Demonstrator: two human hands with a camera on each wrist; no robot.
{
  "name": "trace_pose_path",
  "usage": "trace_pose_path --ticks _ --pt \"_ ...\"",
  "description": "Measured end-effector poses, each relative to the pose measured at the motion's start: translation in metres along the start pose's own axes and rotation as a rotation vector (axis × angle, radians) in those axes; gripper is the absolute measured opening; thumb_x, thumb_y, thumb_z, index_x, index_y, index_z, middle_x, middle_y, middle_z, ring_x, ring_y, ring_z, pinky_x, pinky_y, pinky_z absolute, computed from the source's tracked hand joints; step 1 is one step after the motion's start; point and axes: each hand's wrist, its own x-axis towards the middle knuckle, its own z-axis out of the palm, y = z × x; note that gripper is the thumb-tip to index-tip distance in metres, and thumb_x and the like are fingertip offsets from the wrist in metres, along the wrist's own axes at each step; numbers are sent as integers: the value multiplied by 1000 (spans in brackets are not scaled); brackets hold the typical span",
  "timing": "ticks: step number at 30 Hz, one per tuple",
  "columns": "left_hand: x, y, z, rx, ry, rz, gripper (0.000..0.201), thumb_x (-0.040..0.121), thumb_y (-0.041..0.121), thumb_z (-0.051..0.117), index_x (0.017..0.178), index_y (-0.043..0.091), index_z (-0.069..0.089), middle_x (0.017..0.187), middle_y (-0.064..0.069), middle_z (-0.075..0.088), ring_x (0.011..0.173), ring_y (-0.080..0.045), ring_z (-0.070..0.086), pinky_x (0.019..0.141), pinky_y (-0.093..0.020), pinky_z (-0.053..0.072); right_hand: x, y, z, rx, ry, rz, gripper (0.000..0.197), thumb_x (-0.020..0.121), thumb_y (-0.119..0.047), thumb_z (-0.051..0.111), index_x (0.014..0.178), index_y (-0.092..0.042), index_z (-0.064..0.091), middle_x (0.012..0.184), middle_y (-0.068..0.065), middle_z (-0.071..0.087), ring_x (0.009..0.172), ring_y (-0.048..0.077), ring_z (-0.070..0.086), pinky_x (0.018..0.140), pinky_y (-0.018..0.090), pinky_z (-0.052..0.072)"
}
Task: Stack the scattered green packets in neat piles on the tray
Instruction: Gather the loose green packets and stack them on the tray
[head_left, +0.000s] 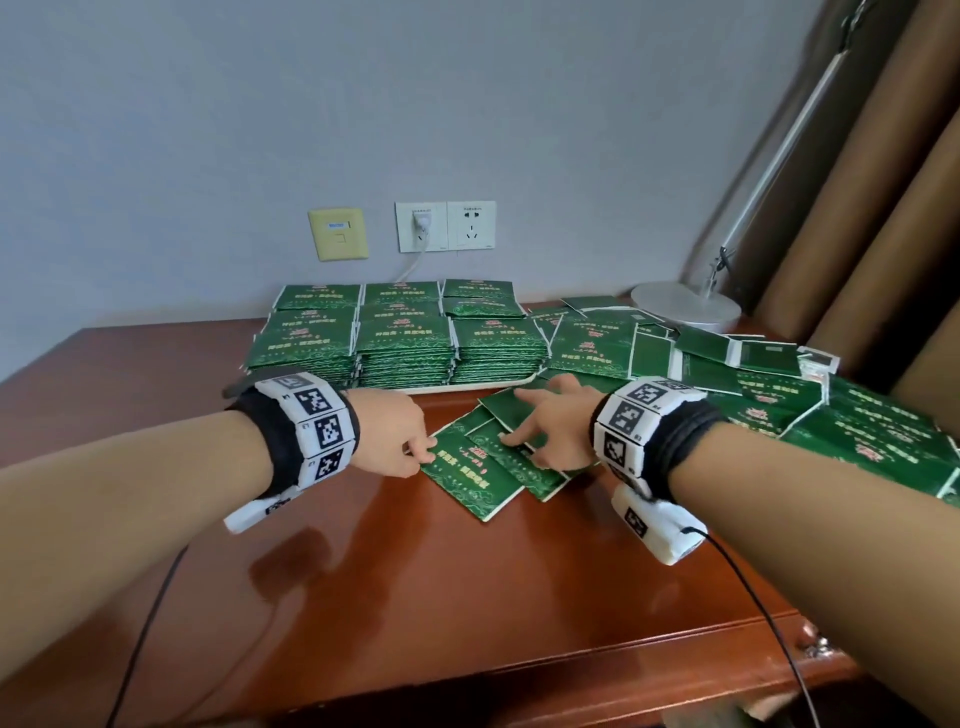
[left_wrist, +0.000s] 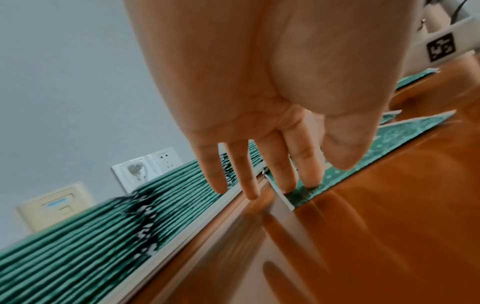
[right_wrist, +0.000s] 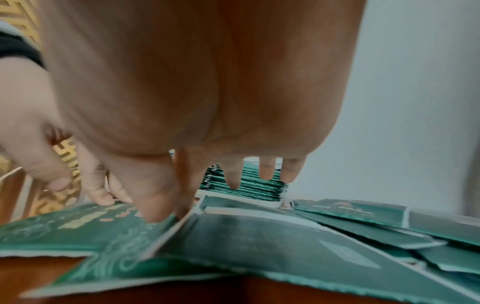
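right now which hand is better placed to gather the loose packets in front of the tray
Right. The right hand lies spread over the fanned loose packets; the left hand only touches their left edge.

My right hand (right_wrist: 197, 98) presses its thumb on loose packets (right_wrist: 259, 242), my left hand (right_wrist: 39, 148) touches them, stacked piles (right_wrist: 249, 185) behind.

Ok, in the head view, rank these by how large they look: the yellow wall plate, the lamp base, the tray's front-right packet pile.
1. lamp base and front-right packet pile: they look about alike, so I won't rank them.
2. yellow wall plate, clearly smallest, though it sits farther back on the wall.
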Motion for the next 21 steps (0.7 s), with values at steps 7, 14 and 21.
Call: trace_pose_path --ticks 7,14,21 --pt "-36 -17 17 50 33 -129 47 86 42 39 49 14 45 52 0 45 51 -20 35 63 -38 54 10 -41 -7 -129 -12 -82 62 90 -36 53 146 -45 27 159 -9 5 142 32 -1 114 50 11" --pt "-61 -24 25 17 24 -199 49 83 37 50 44 14 31 46 -1 29 51 -23 33 53 -33 42 22 -40 -12 -315 -63 81 87 71 -84 41 137 -27 48 127 -1 52 128 27 29 100 49 35" --pt "-67 -21 29 -9 35 -272 46 88 46 53 53 17 48 47 3 37 47 -16 38 51 -24 37 21 -51 -23 -291 -49 113 94 68 -88 39 123 -15 58 112 2 60 119 26 39 83 41 35"
